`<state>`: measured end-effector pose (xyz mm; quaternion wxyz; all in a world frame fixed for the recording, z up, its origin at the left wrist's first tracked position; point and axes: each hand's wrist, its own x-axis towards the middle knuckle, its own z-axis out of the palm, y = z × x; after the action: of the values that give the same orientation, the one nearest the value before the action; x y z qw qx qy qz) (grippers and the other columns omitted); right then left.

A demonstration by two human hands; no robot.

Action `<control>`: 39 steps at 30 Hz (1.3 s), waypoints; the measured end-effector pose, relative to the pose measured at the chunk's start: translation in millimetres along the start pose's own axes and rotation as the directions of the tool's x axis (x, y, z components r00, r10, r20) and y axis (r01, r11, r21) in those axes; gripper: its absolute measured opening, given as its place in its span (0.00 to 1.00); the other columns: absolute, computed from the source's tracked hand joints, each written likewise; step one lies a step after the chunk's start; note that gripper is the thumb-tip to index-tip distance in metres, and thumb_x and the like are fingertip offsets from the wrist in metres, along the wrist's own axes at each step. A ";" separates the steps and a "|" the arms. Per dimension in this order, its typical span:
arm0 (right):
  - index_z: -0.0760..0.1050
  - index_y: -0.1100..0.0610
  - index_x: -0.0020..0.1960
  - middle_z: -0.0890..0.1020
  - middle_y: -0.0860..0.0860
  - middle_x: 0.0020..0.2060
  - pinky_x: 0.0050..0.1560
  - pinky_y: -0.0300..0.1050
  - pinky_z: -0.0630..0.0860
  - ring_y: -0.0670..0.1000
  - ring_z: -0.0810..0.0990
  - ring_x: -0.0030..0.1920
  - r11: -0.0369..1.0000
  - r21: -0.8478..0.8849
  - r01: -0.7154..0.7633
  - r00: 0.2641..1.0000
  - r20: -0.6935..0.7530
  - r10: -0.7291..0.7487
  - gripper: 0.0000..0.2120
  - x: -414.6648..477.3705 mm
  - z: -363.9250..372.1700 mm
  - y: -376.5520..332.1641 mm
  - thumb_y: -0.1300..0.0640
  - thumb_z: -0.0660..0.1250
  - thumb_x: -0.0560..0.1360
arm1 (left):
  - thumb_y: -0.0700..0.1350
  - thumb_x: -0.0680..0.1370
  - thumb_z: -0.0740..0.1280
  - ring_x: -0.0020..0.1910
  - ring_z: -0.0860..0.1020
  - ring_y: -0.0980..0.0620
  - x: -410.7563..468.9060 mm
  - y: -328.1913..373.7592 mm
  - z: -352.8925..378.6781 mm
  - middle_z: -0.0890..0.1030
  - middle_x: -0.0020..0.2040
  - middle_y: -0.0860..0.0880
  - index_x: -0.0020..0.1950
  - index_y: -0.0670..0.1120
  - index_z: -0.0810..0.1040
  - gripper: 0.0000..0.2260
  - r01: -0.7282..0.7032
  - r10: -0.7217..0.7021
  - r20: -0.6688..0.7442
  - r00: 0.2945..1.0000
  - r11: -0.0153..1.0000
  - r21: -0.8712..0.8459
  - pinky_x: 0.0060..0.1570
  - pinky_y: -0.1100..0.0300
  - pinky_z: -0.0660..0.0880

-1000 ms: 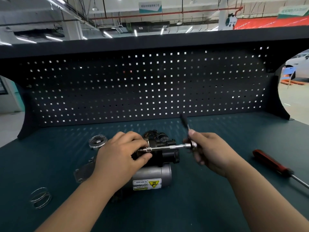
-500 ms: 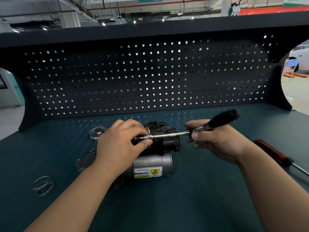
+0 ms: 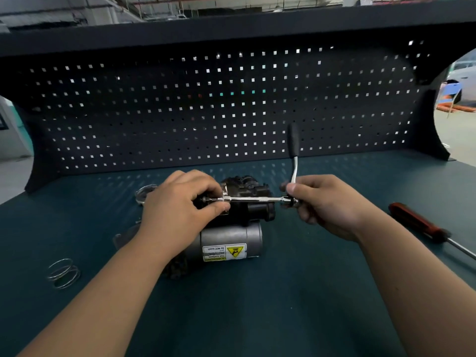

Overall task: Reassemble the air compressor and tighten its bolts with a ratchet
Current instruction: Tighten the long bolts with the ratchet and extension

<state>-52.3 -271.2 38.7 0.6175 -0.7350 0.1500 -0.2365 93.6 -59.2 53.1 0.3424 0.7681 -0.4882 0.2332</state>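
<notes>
The air compressor (image 3: 231, 238) lies on the green bench: a grey cylinder with a yellow warning label, black housing above it. A chrome ratchet (image 3: 293, 161) with a black grip stands nearly upright, and its long extension bar (image 3: 255, 199) runs level to the left over the black housing. My right hand (image 3: 324, 207) grips the ratchet at its head. My left hand (image 3: 180, 210) pinches the extension's socket end against the compressor; the bolt there is hidden by my fingers.
A red-handled screwdriver (image 3: 422, 225) lies to the right. A wire coil spring (image 3: 63, 273) sits at the left front. A round metal part (image 3: 144, 193) shows behind my left hand. The black pegboard (image 3: 231, 112) closes the back of the bench.
The ratchet handle has swung from pointing right and away to standing nearly upright. Both hands keep their hold. The camera has tilted down a little.
</notes>
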 end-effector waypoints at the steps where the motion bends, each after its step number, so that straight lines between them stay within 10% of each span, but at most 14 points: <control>1: 0.81 0.62 0.48 0.79 0.52 0.33 0.26 0.37 0.71 0.47 0.75 0.26 0.998 0.060 0.019 1.000 0.021 -0.020 0.05 0.0 -1.6 0.5 0.61 0.67 0.77 | 0.53 0.68 0.76 0.47 0.71 0.62 -0.1 0.0 0.3 0.79 0.43 0.63 0.39 0.59 0.77 0.08 0.000 0.000 -0.008 1.000 1.000 0.001 0.44 0.65 0.69; 6: 0.85 0.52 0.42 0.82 0.52 0.39 0.47 0.43 0.81 0.51 0.82 0.41 0.978 0.176 0.114 0.988 0.079 -0.129 0.16 1.1 -6.9 2.4 0.71 0.68 0.71 | 0.53 0.69 0.75 0.46 0.72 0.61 0.3 0.9 2.4 0.79 0.42 0.63 0.39 0.60 0.78 0.06 0.007 -0.007 -0.045 0.999 1.000 -0.013 0.43 0.63 0.70; 10: 0.81 0.62 0.49 0.82 0.49 0.34 0.31 0.40 0.78 0.51 0.81 0.32 0.990 0.129 0.059 0.995 0.073 -0.069 0.05 -2.0 -7.3 -2.1 0.65 0.69 0.73 | 0.52 0.69 0.76 0.46 0.72 0.61 -0.8 0.6 3.2 0.79 0.43 0.62 0.40 0.59 0.78 0.07 -0.015 0.016 -0.052 0.999 1.000 0.024 0.42 0.62 0.70; 14: 0.75 0.63 0.42 0.78 0.53 0.26 0.20 0.38 0.65 0.50 0.69 0.19 0.997 0.018 -0.075 0.997 -0.022 0.076 0.20 -1.3 4.4 -7.9 0.46 0.62 0.79 | 0.53 0.68 0.77 0.46 0.70 0.62 -1.2 0.3 3.7 0.79 0.45 0.63 0.41 0.57 0.79 0.08 -0.043 0.048 -0.050 0.998 0.996 0.082 0.39 0.64 0.68; 18: 0.76 0.61 0.48 0.80 0.53 0.28 0.22 0.37 0.63 0.49 0.67 0.20 0.985 -0.119 -0.127 0.992 -0.006 0.128 0.18 -3.2 8.6 -3.9 0.46 0.60 0.80 | 0.53 0.69 0.77 0.47 0.71 0.62 -1.3 -0.4 3.7 0.78 0.45 0.64 0.40 0.57 0.81 0.06 -0.049 0.053 -0.055 0.997 0.996 0.081 0.38 0.66 0.66; 23: 0.83 0.58 0.48 0.80 0.52 0.36 0.27 0.37 0.72 0.47 0.75 0.27 0.994 0.107 -0.023 0.997 0.076 0.014 0.05 -2.0 -6.4 2.0 0.60 0.69 0.74 | 0.54 0.69 0.75 0.47 0.70 0.62 -0.6 -1.6 4.0 0.77 0.45 0.65 0.39 0.57 0.81 0.05 -0.048 0.052 -0.043 0.998 0.995 0.089 0.37 0.67 0.63; 28: 0.86 0.53 0.45 0.83 0.51 0.41 0.43 0.41 0.79 0.50 0.83 0.41 0.964 0.259 0.056 0.991 0.105 -0.086 0.13 -0.4 -9.6 7.3 0.64 0.71 0.63 | 0.56 0.71 0.72 0.46 0.69 0.63 0.4 -0.4 3.5 0.77 0.45 0.66 0.41 0.58 0.79 0.04 -0.024 0.029 -0.039 0.999 0.994 0.110 0.36 0.68 0.61; 32: 0.84 0.55 0.40 0.84 0.50 0.40 0.30 0.40 0.76 0.49 0.79 0.29 0.986 0.166 0.035 0.995 0.086 -0.050 0.03 -3.4 -5.3 3.3 0.59 0.71 0.68 | 0.59 0.71 0.69 0.46 0.68 0.63 -0.4 -1.1 1.6 0.75 0.46 0.66 0.47 0.61 0.77 0.07 -0.039 0.039 -0.002 0.999 0.989 0.140 0.37 0.69 0.60; 39: 0.73 0.62 0.42 0.78 0.54 0.27 0.23 0.40 0.65 0.50 0.69 0.21 0.984 -0.124 -0.127 0.992 -0.032 0.124 0.19 -2.8 8.5 -2.2 0.45 0.61 0.79 | 0.56 0.70 0.73 0.47 0.72 0.58 -1.5 -3.1 2.0 0.77 0.48 0.64 0.43 0.58 0.81 0.06 -0.084 0.083 0.010 0.996 0.984 0.154 0.39 0.69 0.60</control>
<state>-50.3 -262.3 39.4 0.5820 -0.7585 0.2182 -0.1960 95.8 -59.0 49.8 0.2710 0.7716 -0.5011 0.2831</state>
